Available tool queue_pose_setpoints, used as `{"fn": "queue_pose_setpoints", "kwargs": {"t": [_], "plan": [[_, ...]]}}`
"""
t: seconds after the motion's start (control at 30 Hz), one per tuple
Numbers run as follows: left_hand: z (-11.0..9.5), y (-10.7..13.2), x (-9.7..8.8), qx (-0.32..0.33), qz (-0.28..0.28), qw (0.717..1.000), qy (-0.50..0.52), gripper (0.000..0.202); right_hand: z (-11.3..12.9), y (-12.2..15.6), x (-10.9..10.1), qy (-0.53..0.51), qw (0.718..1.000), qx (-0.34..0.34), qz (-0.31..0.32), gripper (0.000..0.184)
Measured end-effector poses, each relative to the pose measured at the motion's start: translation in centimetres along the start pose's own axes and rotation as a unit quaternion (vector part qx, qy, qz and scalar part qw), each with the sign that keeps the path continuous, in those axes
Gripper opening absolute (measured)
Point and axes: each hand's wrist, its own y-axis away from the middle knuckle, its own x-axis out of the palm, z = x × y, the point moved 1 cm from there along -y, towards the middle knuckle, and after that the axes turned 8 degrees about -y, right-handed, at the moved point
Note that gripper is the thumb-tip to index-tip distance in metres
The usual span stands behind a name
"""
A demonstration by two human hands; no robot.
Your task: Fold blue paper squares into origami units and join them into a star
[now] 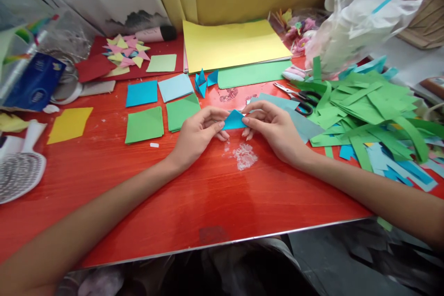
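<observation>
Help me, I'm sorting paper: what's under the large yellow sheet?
Green paper sticks out from under the front of the large yellow sheet, and a thin pale edge shows at its left. Anything farther beneath is covered, so I can't tell.

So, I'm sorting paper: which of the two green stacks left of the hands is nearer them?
The green stack in front of the pale blue paper; it lies beside the left hand, while the other green stack sits farther left.

Table (138, 212): hairbrush (22, 171) is lying toward left edge; paper stacks (144, 125) are lying left of folded paper (234, 120); paper sheets (236, 44) are lying toward back edge; paper strips (374, 106) are lying toward right edge, scissors (294, 94) at their left.
</observation>
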Motion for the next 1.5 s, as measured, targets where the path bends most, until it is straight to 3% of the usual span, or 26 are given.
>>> {"fn": "queue_pose_setpoints", "kwargs": {"t": [0.43, 0.77, 1.1, 1.5], "plan": [[0.05, -0.19, -0.26, 0.025, 0.033, 0.999, 0.03, 0.013, 0.26, 0.03, -0.07, -0.034, 0.999, 0.023, -0.001, 0.009], [-0.14, -0.08, -0.21, 0.023, 0.011, 0.999, 0.035, 0.014, 0.32, 0.08, -0.06, -0.034, 0.999, 0.023, -0.01, 0.012], [0.01, -0.21, -0.3, 0.013, 0.01, 1.0, 0.011, 0.007, -0.05, 0.07, -0.25, -0.049, 0.999, 0.023, 0.001, 0.004], [-0.12, -0.17, -0.33, 0.006, 0.018, 1.0, 0.003, 0.009, 0.15, 0.13, 0.11, -0.047, 0.998, 0.04, 0.008, 0.009]]}}
